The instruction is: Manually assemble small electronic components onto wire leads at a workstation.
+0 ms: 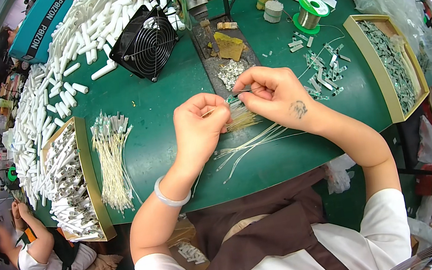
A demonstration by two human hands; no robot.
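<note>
Brown cloth of an apron (277,243) fills the lower middle of the frame, with white sleeves (382,216) at both sides. Above it runs the edge of a green table (180,196), where some loose pale wires (246,147) lie without order. In the centre, the left hand (201,126) has its fingers bent and pressed together, grasping a pale wire (207,113). The right hand (280,94) comes close to it; its thumb and forefinger pinch a thin strand (243,92). One small green piece (231,99) is between the fingertips, but which hand supports it I cannot tell. Just below lies a bundle of wires (243,120).

Left of centre, a second bundle (114,170) lies beside a tray (89,170) of white pieces. At right, small boards (324,74) are scattered near a box (375,66) filled with similar ones. Farther, a green-rimmed spool (311,13) carries a round label, its print too small for reading. In the upper middle stands a black fan (146,42), and left of it spreads a heap of white tubes (27,143). At the upper left, a teal box (32,28) shows large white capital letters on a dark band, quite readable.
</note>
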